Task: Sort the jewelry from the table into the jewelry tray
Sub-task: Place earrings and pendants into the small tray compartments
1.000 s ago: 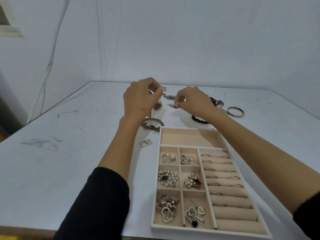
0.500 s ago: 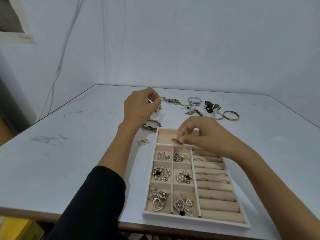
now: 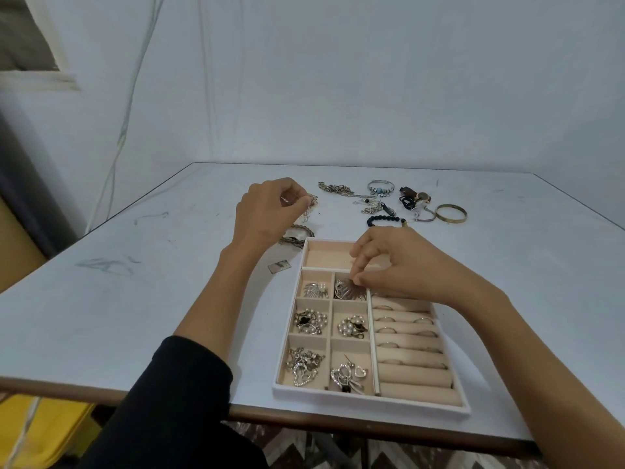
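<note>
I am watching the right hand [image 3: 402, 269] pinching a fan-shaped silver earring [image 3: 348, 290] by its top, finger and thumb pressed together on it. The earring is going into a small square pocket of the jewelry tray [image 3: 338, 397], in the far row, just beside the ring rolls [image 3: 406, 333]. The tray is lying near the front edge of the bench [image 3: 135, 299]. The left hand [image 3: 267, 211] is pinching a little silver chain piece [image 3: 309, 206] out toward the far edge, where a black bead bracelet [image 3: 382, 220] and a gold bangle [image 3: 450, 213] are lying. I am guessing the earring is very light, thin and easy to bend, and its spikes could be catching on the other piece in that pocket. Holding it by the stem is looking safest.
</note>
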`<move>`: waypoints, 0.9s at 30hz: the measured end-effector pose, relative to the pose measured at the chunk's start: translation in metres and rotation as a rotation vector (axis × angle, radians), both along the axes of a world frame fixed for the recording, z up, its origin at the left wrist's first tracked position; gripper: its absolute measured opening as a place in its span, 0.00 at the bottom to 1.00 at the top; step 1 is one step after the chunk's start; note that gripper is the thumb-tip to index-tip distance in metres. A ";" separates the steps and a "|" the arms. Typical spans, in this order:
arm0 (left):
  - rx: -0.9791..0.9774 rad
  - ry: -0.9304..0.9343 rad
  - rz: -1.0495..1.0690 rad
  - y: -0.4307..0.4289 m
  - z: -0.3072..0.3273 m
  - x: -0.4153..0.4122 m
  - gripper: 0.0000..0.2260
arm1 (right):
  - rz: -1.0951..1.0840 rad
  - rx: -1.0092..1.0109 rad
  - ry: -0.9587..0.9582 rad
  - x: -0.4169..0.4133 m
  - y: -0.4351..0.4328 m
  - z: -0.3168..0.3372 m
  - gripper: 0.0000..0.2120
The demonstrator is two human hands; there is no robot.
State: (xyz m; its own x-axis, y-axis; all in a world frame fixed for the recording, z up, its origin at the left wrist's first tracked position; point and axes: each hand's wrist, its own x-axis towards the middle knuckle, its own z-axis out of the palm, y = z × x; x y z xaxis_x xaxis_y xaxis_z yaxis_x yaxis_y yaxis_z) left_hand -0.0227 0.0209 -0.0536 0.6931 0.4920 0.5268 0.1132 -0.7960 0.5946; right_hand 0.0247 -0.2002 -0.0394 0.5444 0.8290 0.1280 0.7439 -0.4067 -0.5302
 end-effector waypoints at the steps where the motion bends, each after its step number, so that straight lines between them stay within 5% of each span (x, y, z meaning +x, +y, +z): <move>1: -0.008 -0.007 -0.003 0.000 0.000 -0.001 0.05 | -0.002 0.002 0.006 -0.001 0.000 0.000 0.04; 12: -0.018 0.018 -0.002 -0.002 0.001 -0.007 0.05 | -0.032 0.037 -0.007 -0.004 -0.004 -0.004 0.03; 20: -0.032 0.020 -0.007 -0.006 0.004 -0.009 0.05 | -0.181 0.319 0.155 -0.007 -0.044 -0.019 0.10; 24: -0.038 0.018 -0.009 -0.008 0.005 -0.010 0.05 | -0.340 0.225 -0.018 -0.017 -0.066 -0.032 0.18; 27: -0.050 0.007 -0.025 -0.009 0.007 -0.010 0.05 | -0.413 -0.069 -0.061 -0.025 -0.079 -0.046 0.24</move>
